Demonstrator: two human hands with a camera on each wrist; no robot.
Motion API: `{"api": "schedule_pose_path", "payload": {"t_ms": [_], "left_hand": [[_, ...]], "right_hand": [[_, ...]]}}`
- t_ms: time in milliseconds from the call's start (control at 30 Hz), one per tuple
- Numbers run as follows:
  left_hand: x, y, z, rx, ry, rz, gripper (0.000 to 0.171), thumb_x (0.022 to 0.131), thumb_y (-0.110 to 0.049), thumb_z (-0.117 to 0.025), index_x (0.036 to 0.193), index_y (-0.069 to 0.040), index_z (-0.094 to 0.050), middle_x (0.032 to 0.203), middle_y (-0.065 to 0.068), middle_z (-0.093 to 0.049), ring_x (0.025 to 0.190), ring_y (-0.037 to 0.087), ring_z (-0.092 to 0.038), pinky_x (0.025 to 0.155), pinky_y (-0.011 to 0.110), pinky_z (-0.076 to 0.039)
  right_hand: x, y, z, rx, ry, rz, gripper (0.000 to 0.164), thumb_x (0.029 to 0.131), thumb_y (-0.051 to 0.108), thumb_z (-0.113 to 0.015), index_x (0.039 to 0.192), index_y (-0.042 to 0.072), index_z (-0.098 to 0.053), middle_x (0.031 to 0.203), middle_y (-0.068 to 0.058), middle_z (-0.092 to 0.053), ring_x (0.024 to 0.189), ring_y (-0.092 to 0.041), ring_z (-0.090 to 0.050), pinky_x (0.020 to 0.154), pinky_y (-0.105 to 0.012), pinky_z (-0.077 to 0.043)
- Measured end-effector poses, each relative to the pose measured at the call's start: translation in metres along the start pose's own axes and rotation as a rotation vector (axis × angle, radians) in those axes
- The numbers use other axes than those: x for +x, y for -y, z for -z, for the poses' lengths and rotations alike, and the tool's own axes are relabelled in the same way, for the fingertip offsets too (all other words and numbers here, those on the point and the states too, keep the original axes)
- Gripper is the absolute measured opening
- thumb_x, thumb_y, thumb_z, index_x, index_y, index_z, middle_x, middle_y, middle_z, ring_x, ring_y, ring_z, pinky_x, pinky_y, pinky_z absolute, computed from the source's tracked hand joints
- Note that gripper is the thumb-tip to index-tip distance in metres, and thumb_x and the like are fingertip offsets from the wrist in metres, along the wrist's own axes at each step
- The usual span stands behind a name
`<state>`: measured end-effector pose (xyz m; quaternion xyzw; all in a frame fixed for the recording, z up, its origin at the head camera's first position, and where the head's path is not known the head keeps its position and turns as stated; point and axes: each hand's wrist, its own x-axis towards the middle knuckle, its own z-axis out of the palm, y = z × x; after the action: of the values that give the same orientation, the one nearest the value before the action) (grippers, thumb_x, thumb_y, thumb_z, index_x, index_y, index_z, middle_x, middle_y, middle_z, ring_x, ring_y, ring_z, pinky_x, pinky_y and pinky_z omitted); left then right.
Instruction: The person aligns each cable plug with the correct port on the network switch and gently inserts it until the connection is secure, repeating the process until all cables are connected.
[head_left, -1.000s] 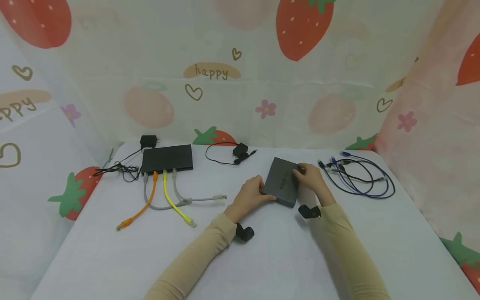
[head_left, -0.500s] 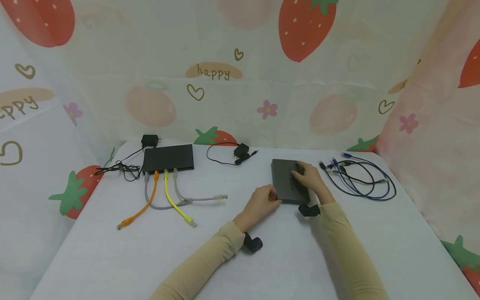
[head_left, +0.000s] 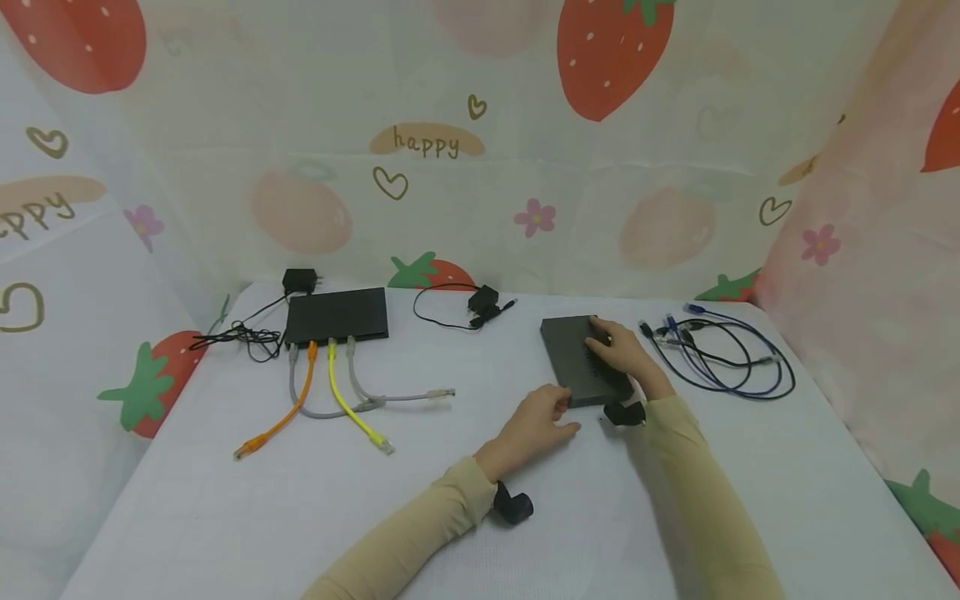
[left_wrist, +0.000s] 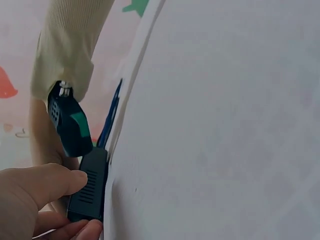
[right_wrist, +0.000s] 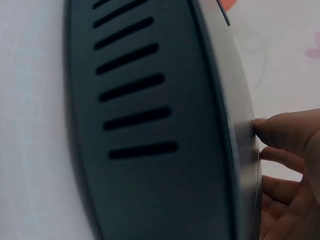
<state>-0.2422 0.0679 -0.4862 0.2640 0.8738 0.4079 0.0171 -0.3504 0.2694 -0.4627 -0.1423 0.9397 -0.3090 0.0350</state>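
Grey and slot-vented, the slim electronics case (head_left: 572, 362) lies on the white-covered table (head_left: 570, 525), right of centre. By its near left corner the left hand (head_left: 531, 425) has loose fingers, tips at the case, thumb apart and released. The right hand (head_left: 628, 354) lies over the right side, thumb on top; whether its fingers grasp the edge, I cannot tell. Just beside it, to the right, are looped black and blue cables (head_left: 684, 336). Toward the back left sits a small black power adapter (head_left: 483, 298). Farther left, a black network switch (head_left: 337, 315) holds in its front ports an orange cable (head_left: 255, 444), a yellow cable (head_left: 378, 439) and two grey plugs (head_left: 292, 354); behind it is a larger adapter (head_left: 299, 281) with bunched cord.
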Motion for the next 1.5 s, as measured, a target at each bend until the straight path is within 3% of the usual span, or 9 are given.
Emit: {"api": "schedule_pose_path", "payload": {"t_ms": [200,400,567,733,867,1033,1200,1400,1500], "left_hand": [[-0.002,0.006,0.001,0.027,0.034,-0.055,0.048,0.086,-0.022,-0.066,0.126,0.001,-0.053,0.111,0.009,-0.061,0.098,0.013,-0.059,0.083,0.018,-0.047],[0.002,0.013,0.019,0.088,0.045,-0.078,0.04,0.09,-0.023,-0.061,0.126,-0.006,-0.056,0.118,0.006,-0.059,0.103,0.014,-0.058,0.087,0.022,-0.046],[0.012,0.012,0.044,0.111,0.037,-0.065,0.037,0.09,-0.023,-0.06,0.125,-0.009,-0.057,0.121,0.005,-0.058,0.107,0.019,-0.057,0.088,0.028,-0.047],[0.029,0.009,0.076,0.176,-0.017,-0.072,0.036,0.09,-0.025,-0.061,0.123,-0.011,-0.058,0.121,0.005,-0.058,0.11,0.022,-0.055,0.092,0.033,-0.045],[0.044,0.007,0.104,0.267,-0.047,-0.062,0.034,0.09,-0.026,-0.061,0.12,-0.011,-0.06,0.121,0.005,-0.059,0.115,0.022,-0.053,0.097,0.034,-0.042],[0.067,0.012,0.127,0.341,-0.034,-0.027,0.034,0.09,-0.025,-0.061,0.119,-0.009,-0.061,0.121,0.007,-0.06,0.114,0.021,-0.054,0.096,0.033,-0.043],[0.087,0.026,0.135,0.409,0.017,0.037,0.034,0.09,-0.023,-0.059,0.12,-0.006,-0.06,0.118,0.01,-0.061,0.109,0.022,-0.056,0.09,0.033,-0.047],[0.101,0.041,0.132,0.589,0.037,0.087,0.032,0.088,-0.021,-0.059,0.117,-0.007,-0.062,0.111,0.009,-0.062,0.099,0.024,-0.059,0.08,0.036,-0.05],[0.107,0.051,0.126,0.716,0.035,0.082,0.03,0.089,-0.023,-0.058,0.114,-0.008,-0.063,0.108,0.01,-0.061,0.098,0.026,-0.058,0.079,0.039,-0.05]], "right_hand": [[-0.006,-0.001,0.002,-0.037,0.035,0.003,0.056,0.097,0.022,-0.046,0.143,-0.004,-0.026,0.144,-0.029,-0.027,0.132,-0.046,-0.025,0.106,-0.056,-0.024],[-0.024,0.005,-0.001,-0.11,0.019,0.062,0.053,0.097,0.024,-0.047,0.141,-0.002,-0.033,0.146,-0.033,-0.02,0.132,-0.05,-0.02,0.105,-0.062,-0.021],[-0.043,0.009,-0.008,-0.115,0.019,0.098,0.056,0.096,0.033,-0.049,0.141,0.003,-0.036,0.149,-0.03,-0.014,0.135,-0.05,-0.012,0.105,-0.066,-0.014],[-0.057,0.009,-0.014,-0.119,0.054,0.146,0.066,0.091,0.038,-0.057,0.143,0.005,-0.034,0.151,-0.027,-0.012,0.137,-0.048,-0.007,0.105,-0.066,-0.004],[-0.063,0.008,-0.018,-0.113,0.091,0.166,0.081,0.084,0.044,-0.064,0.146,0.009,-0.027,0.153,-0.024,-0.007,0.139,-0.044,-0.001,0.107,-0.064,-0.002],[-0.067,0.002,-0.022,-0.155,0.062,0.187,0.09,0.078,0.047,-0.07,0.147,0.011,-0.025,0.153,-0.023,-0.007,0.141,-0.04,0.0,0.108,-0.062,-0.005],[-0.071,0.0,-0.023,-0.16,0.036,0.177,0.09,0.078,0.046,-0.07,0.147,0.011,-0.025,0.153,-0.021,-0.007,0.141,-0.038,0.0,0.109,-0.06,-0.006],[-0.071,0.002,-0.024,-0.133,0.029,0.188,0.089,0.078,0.044,-0.071,0.147,0.01,-0.025,0.154,-0.021,-0.006,0.141,-0.037,0.0,0.11,-0.059,-0.006],[-0.07,0.003,-0.024,-0.136,0.029,0.196,0.089,0.078,0.044,-0.07,0.147,0.01,-0.025,0.154,-0.02,-0.006,0.142,-0.036,0.0,0.111,-0.058,-0.006]]}}
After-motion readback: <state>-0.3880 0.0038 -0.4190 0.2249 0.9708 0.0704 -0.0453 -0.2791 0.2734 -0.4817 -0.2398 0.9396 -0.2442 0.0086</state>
